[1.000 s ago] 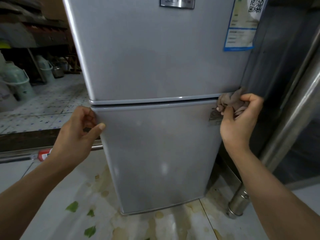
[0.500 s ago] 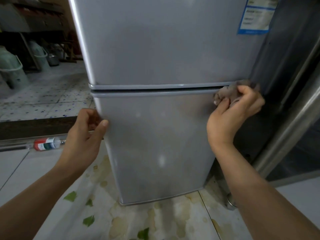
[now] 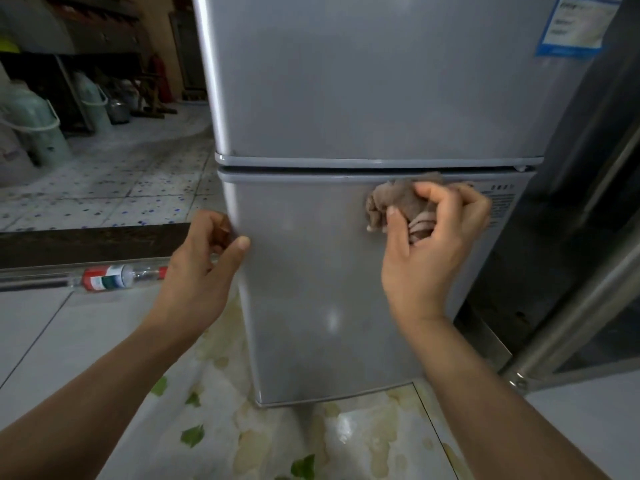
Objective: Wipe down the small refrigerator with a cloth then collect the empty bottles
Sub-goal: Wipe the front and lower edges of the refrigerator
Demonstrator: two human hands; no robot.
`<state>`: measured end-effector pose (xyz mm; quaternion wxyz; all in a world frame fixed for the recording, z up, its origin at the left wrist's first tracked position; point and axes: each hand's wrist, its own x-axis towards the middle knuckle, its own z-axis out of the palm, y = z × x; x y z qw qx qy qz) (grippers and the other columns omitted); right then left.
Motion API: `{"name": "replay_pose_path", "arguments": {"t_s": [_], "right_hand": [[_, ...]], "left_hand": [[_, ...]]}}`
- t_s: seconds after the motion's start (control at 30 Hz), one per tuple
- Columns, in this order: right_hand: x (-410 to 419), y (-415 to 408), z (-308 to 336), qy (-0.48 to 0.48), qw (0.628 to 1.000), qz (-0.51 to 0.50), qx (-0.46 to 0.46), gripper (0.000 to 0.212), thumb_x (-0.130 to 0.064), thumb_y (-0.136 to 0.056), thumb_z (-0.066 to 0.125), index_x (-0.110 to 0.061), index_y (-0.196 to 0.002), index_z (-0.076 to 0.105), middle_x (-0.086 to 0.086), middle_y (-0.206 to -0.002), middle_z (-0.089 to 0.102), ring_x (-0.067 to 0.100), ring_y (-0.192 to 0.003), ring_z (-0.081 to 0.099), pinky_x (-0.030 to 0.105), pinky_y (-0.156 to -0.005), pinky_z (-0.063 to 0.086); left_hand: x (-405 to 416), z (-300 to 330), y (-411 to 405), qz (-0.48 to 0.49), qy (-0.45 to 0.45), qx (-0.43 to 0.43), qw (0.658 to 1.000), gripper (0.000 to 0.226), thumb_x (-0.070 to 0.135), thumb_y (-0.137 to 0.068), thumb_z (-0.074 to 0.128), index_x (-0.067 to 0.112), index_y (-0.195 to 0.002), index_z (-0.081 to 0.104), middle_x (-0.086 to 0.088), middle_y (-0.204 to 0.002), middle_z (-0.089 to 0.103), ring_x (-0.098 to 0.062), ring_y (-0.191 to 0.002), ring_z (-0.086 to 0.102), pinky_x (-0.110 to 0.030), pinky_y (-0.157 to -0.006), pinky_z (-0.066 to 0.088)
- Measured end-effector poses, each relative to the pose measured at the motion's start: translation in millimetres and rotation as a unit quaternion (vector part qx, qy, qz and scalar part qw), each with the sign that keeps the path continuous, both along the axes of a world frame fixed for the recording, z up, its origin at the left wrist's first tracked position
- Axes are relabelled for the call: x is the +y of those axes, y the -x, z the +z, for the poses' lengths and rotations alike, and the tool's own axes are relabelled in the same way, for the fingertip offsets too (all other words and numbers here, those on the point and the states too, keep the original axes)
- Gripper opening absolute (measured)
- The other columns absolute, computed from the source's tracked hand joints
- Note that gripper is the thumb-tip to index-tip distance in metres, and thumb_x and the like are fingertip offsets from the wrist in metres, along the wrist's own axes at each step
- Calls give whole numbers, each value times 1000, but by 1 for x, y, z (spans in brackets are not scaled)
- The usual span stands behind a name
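Right hand (image 3: pixel 433 251) closed around a crumpled brownish cloth (image 3: pixel 394 206), thumb across the front of the wad and fingers (image 3: pixel 446 199) curled over its top, pressing it flat against the lower door of the grey refrigerator (image 3: pixel 363 98). Cloth bulging out to the left of those fingers and just above the thumb tip, its upper fringe touching the seam between the two doors. Immediately right of the knuckles, a small printed label (image 3: pixel 500 204) on the door, partly covered by the hand.

Left hand (image 3: pixel 204 268) clamped on the left edge of the same lower door: thumb laid flat on the front face, the other fingers wrapped round the corner and mostly hidden behind it. Holding nothing but the door edge itself.

Left of that hand, lying on its side on the floor against a dark raised threshold, a clear bottle (image 3: pixel 117 277) with a red, white and green label, neck pointing towards the wrist. Whether empty, hard to tell.

Well above the right fingers, a blue-bordered sticker (image 3: pixel 575 26) at the upper door's right corner. Right of that wrist, a slanted metal pole (image 3: pixel 571 317). Below both forearms, stained pale tile floor (image 3: pixel 381 441) with scattered green leaf scraps (image 3: pixel 192 435). Far beyond the left fingers, pale green jugs (image 3: pixel 34 123) on a speckled floor.
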<state>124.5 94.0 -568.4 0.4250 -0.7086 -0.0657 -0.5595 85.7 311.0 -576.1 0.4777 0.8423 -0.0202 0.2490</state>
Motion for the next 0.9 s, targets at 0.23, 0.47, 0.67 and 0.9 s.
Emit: {"name": "replay_pose_path", "arguments": {"t_s": [0.23, 0.47, 0.67, 0.9], "right_hand": [[33, 20, -62, 165, 985, 18, 44, 15, -9, -73, 79, 0, -79, 67, 23, -94, 55, 28, -94, 42, 39, -85, 36], [41, 5, 6, 77, 997, -2, -13, 32, -17, -70, 75, -9, -93, 55, 15, -98, 52, 31, -93, 48, 25, -77, 33], [70, 20, -52, 286, 957, -2, -53, 10, -10, -76, 76, -10, -80, 68, 13, -95, 60, 34, -79, 54, 39, -73, 46], [79, 9, -3, 222, 970, 8, -99, 18, -24, -79, 74, -14, -87, 60, 4, -98, 47, 28, -86, 49, 31, -71, 41]], "left_hand": [[-3, -1, 2, 0, 36, -5, 999, 7, 33, -90, 51, 35, -88, 44, 10, -89, 58, -16, -90, 58, -47, -83, 52], [2, -16, 6, -8, 27, 20, 999, 14, 12, -90, 53, 20, -102, 50, 13, -94, 60, 0, -87, 56, -27, -83, 47], [9, -15, 6, -28, 8, 26, 999, 14, 11, -87, 57, 20, -95, 49, 7, -90, 60, -11, -87, 59, -28, -78, 47], [28, -6, 15, -125, 40, 85, 988, 36, -6, -86, 52, 17, -113, 56, -1, -104, 64, -7, -94, 63, -19, -86, 52]]}}
